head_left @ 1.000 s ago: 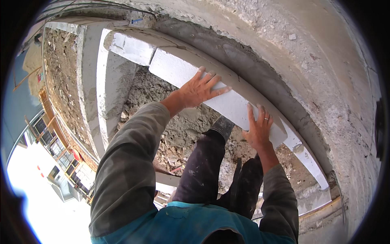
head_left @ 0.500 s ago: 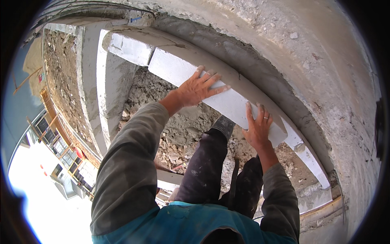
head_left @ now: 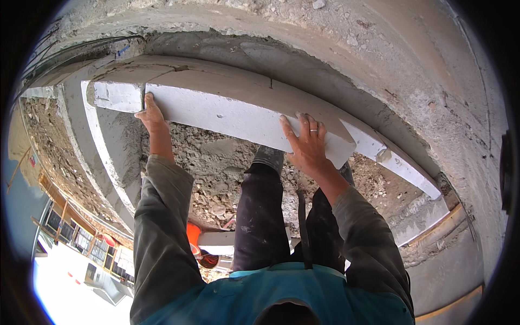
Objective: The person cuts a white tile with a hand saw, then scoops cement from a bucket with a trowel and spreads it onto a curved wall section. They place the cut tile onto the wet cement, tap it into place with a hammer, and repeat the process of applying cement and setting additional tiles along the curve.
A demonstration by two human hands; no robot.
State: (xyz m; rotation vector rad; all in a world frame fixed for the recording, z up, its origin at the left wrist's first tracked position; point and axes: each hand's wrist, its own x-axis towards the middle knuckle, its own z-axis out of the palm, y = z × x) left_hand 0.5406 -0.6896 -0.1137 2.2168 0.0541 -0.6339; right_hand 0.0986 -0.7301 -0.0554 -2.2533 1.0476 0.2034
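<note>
A long white aerated concrete block (head_left: 216,112) sits in a row, its pale face toward me. My left hand (head_left: 154,120) is at its left end, fingers around the corner by the joint with the neighbouring white block (head_left: 116,96). Toward the right end, my right hand (head_left: 310,142) grips the same block, thumb on the face and fingers bent at the upper edge. Part of the left fingers is hidden. Further right, another white block (head_left: 403,162) continues the row, with a greyish lump stuck on it.
Behind the row runs a grey mortar strip (head_left: 227,49) against a rough concrete wall (head_left: 390,59). Rubble and soil (head_left: 216,157) lie below, around my legs. White-edged uprights (head_left: 100,141) stand at left. An orange object (head_left: 193,236) shows beside my left sleeve.
My left hand has slid left along the block from its middle to its left end. My right hand stays near the right end. The view has turned and shifted.
</note>
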